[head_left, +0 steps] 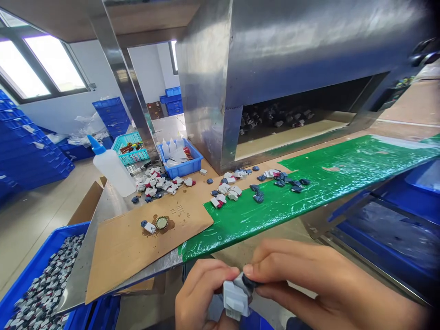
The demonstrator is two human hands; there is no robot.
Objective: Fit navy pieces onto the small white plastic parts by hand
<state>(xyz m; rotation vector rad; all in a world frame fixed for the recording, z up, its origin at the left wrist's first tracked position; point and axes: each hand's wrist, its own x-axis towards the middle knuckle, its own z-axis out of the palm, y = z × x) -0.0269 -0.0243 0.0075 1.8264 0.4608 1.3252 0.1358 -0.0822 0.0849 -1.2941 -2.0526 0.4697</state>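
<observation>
White plastic clip (235,300) sits low in front of the body, pinched in the left hand (201,298) fingers; right hand (309,279) fingertips press a small dark cap (248,281) onto its top. Assembly step apparently mid-way; seating the cap likely needs firm, aligned pressure. More parts lie on the green belt (343,174).

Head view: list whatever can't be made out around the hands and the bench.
- Dark piece against the white part: the right hand and left hand fingertips cover most of it.
- White part's lower end: cut off by the bottom edge.
- Pieces inside the steel tunnel: dark, too small.
- Blue bin contents: too small.
</observation>
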